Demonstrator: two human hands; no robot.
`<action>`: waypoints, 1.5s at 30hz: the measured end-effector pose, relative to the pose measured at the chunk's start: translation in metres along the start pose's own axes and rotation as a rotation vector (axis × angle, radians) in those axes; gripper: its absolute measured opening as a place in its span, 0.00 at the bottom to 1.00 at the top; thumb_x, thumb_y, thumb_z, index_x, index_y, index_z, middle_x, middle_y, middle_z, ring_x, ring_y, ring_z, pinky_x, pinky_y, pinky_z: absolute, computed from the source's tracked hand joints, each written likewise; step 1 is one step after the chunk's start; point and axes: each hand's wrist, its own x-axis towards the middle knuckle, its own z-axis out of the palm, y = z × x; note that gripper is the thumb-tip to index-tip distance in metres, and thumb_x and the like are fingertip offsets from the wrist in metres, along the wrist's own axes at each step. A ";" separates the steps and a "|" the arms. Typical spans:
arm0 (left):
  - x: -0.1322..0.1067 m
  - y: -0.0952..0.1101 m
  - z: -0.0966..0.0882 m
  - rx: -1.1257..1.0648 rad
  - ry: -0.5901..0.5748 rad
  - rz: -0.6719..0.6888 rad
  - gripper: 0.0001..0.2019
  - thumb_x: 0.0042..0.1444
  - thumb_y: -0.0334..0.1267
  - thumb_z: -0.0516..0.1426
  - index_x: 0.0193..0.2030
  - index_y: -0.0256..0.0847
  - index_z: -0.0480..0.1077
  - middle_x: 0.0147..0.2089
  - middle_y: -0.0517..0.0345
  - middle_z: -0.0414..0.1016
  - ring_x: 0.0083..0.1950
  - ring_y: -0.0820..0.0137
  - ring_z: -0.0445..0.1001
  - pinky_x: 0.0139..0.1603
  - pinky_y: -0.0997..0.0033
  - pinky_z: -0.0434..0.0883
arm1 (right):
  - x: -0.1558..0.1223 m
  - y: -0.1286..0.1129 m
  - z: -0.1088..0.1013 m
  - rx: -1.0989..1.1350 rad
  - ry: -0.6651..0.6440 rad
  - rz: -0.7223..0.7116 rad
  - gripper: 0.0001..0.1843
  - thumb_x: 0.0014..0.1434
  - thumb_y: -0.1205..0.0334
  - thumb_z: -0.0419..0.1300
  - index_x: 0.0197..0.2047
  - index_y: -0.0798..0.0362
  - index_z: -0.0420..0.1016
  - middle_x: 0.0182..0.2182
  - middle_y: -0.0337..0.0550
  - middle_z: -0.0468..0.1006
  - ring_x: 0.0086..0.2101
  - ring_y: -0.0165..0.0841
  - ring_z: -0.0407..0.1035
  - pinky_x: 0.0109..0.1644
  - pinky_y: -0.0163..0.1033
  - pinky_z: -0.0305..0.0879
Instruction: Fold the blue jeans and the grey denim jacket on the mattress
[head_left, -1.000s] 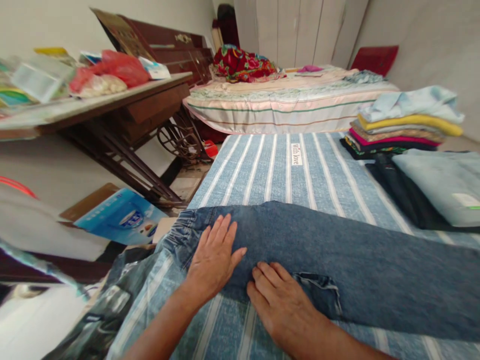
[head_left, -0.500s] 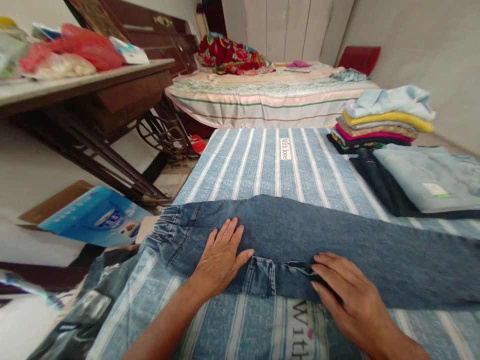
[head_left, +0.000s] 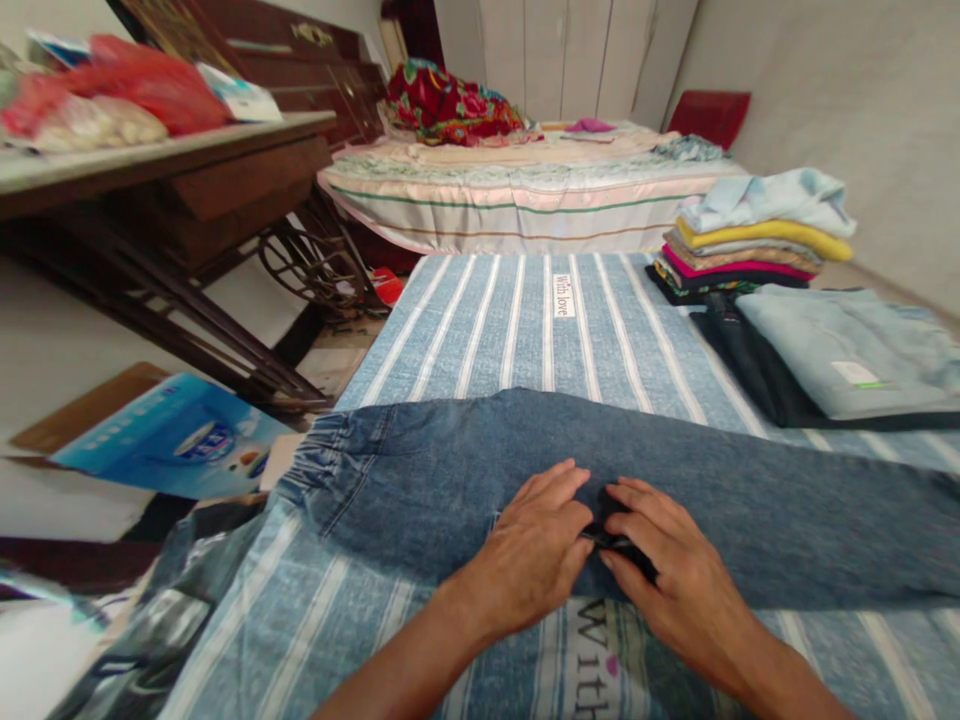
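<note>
A pair of dark blue jeans (head_left: 450,450), folded lengthwise, lies across the striped cloth (head_left: 487,340) with its elastic waistband at the left. My left hand (head_left: 536,545) rests on the near side of the jeans, its thumb and fingers closed on the fabric at a dark opening, probably a pocket. Right beside it, my right hand (head_left: 675,570) has its bent fingers and thumb closed on the other end of that opening. Both hands cover most of the opening, and a dark gap shows between them.
Folded light blue jeans (head_left: 825,350) and a stack of folded clothes (head_left: 750,250) sit at the right. Behind is a bed (head_left: 510,210). At the left stand a sewing-machine table (head_left: 247,150) bearing red bags (head_left: 150,85), and a blue carton (head_left: 180,435).
My left hand has slid right, from lying flat near the waistband to the opening beside my right hand, and its fingers have closed. My right hand has moved slightly left.
</note>
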 end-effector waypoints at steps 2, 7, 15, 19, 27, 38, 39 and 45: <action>0.004 -0.002 0.003 -0.015 -0.034 0.001 0.09 0.56 0.29 0.53 0.42 0.37 0.71 0.65 0.45 0.60 0.69 0.61 0.49 0.68 0.57 0.52 | -0.001 0.001 0.000 0.002 -0.004 0.006 0.06 0.56 0.67 0.57 0.39 0.51 0.71 0.50 0.49 0.72 0.54 0.43 0.63 0.54 0.54 0.64; 0.008 -0.009 0.006 -0.066 -0.061 0.002 0.08 0.56 0.30 0.54 0.41 0.39 0.72 0.65 0.47 0.60 0.69 0.61 0.49 0.67 0.56 0.52 | -0.001 0.003 0.001 0.007 -0.003 0.023 0.05 0.55 0.68 0.57 0.37 0.52 0.71 0.50 0.50 0.72 0.55 0.44 0.62 0.55 0.55 0.63; 0.011 -0.014 0.009 -0.123 -0.083 -0.027 0.07 0.54 0.30 0.56 0.38 0.42 0.73 0.64 0.52 0.62 0.69 0.59 0.51 0.66 0.52 0.53 | 0.003 0.005 0.000 0.003 -0.059 0.020 0.08 0.55 0.70 0.55 0.37 0.51 0.74 0.52 0.49 0.71 0.57 0.45 0.59 0.56 0.57 0.62; 0.011 -0.014 0.010 -0.123 -0.088 -0.046 0.05 0.55 0.31 0.55 0.36 0.42 0.72 0.64 0.51 0.62 0.68 0.59 0.52 0.65 0.50 0.54 | 0.005 0.003 0.000 0.043 -0.050 0.057 0.09 0.58 0.69 0.53 0.33 0.51 0.74 0.52 0.48 0.71 0.58 0.45 0.58 0.56 0.57 0.61; 0.012 -0.013 0.009 -0.130 -0.108 -0.073 0.04 0.56 0.31 0.54 0.36 0.40 0.70 0.64 0.49 0.61 0.68 0.60 0.51 0.65 0.51 0.54 | 0.004 0.003 0.006 0.137 -0.033 0.174 0.09 0.58 0.69 0.52 0.31 0.51 0.72 0.53 0.48 0.70 0.59 0.44 0.57 0.58 0.58 0.60; 0.018 -0.012 0.015 -0.105 -0.039 -0.076 0.05 0.57 0.32 0.52 0.32 0.39 0.69 0.60 0.49 0.65 0.64 0.61 0.58 0.63 0.54 0.58 | 0.002 0.005 0.006 0.193 -0.040 0.200 0.09 0.60 0.67 0.51 0.31 0.52 0.70 0.52 0.49 0.70 0.59 0.43 0.57 0.59 0.58 0.59; 0.018 -0.012 0.015 -0.101 -0.034 -0.078 0.05 0.57 0.32 0.52 0.32 0.38 0.68 0.60 0.48 0.65 0.64 0.60 0.58 0.63 0.54 0.58 | 0.002 0.005 0.006 0.198 -0.037 0.202 0.09 0.60 0.67 0.51 0.31 0.52 0.70 0.52 0.49 0.70 0.58 0.43 0.57 0.59 0.58 0.59; 0.017 -0.009 0.015 -0.063 -0.002 -0.067 0.07 0.59 0.33 0.50 0.31 0.38 0.66 0.57 0.45 0.66 0.63 0.59 0.59 0.62 0.53 0.61 | 0.002 0.004 0.009 0.209 0.005 0.207 0.08 0.59 0.67 0.52 0.31 0.52 0.71 0.52 0.50 0.70 0.58 0.43 0.59 0.58 0.57 0.60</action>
